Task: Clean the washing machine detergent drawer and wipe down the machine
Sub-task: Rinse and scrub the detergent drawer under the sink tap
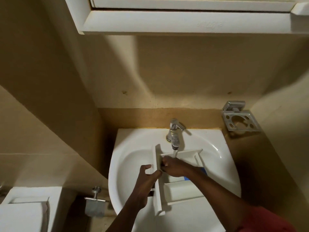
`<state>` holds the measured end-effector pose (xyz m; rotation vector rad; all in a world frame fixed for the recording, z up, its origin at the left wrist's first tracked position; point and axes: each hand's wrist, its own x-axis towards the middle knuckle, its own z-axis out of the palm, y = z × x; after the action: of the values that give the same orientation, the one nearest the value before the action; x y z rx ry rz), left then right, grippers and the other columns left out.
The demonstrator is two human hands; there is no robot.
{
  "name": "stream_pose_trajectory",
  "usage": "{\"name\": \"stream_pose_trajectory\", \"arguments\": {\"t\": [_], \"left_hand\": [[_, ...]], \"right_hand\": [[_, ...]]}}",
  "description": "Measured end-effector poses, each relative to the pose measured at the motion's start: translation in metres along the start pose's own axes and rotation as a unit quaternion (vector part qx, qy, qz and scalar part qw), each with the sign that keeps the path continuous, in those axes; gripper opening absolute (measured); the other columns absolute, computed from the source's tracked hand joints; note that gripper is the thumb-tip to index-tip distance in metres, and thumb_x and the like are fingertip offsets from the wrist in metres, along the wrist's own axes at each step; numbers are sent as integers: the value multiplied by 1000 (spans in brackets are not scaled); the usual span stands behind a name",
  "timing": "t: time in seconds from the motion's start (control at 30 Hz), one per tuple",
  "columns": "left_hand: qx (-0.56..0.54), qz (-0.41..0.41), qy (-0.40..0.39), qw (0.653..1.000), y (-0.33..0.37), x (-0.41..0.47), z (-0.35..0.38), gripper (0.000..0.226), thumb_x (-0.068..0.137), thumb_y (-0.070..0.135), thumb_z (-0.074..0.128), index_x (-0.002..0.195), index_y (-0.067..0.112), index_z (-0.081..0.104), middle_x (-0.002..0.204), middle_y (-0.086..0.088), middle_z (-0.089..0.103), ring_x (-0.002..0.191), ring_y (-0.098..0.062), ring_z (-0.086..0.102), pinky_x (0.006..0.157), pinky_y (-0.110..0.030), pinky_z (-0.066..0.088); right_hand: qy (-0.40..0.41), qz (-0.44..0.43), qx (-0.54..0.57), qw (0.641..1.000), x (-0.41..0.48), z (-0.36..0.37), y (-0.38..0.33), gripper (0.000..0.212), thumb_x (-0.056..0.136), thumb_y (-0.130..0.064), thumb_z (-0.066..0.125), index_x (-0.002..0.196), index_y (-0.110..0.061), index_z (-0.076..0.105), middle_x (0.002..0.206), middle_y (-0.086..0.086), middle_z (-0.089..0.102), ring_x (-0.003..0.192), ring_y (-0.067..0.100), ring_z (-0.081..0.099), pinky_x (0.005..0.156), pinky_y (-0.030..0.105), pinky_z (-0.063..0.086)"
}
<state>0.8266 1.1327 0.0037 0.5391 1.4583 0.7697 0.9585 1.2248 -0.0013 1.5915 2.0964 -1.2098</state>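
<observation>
In the bathroom sink [127, 164], the left hand [147, 180] grips the front panel of the detergent drawer [182, 191], steadying it in the basin. The right hand [172, 166] sits in the far compt, fingers curled round a small dark item [161, 165]; brush or sponge, can't tell. The tap [174, 136] runs onto that compt. Judging by this, the drawer is out of the machine and mid-scrub, so the 1st part is underway, not done. The near compt looks pale w/ no obvious residue, but it's too blurred to be sure. Left to do: finish the rinse, refit the drawer, wipe the machine (not in view).
</observation>
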Motion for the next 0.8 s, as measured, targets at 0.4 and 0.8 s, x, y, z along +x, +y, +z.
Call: {"name": "stream_pose_trajectory", "arguments": {"t": [0.4,0.8], "left_hand": [[32,13,21,999,2,0,6,52,66,36,69,114,34,48,87,-8,62,68,-19,62,66,-36,57],[4,-17,31,999,-5,7,4,36,82,28,65,113,30,48,96,-16,68,68,-21,65,64,-34,57]], "right_hand": [[10,41,-101,994,13,-9,14,36,87,-28,53,114,-8,63,120,12,64,110,30,60,81,28,43],[17,84,10,996,23,-27,25,17,81,-32,59,79,-18,68,73,0,67,71,17,66,62,21,45]]}}
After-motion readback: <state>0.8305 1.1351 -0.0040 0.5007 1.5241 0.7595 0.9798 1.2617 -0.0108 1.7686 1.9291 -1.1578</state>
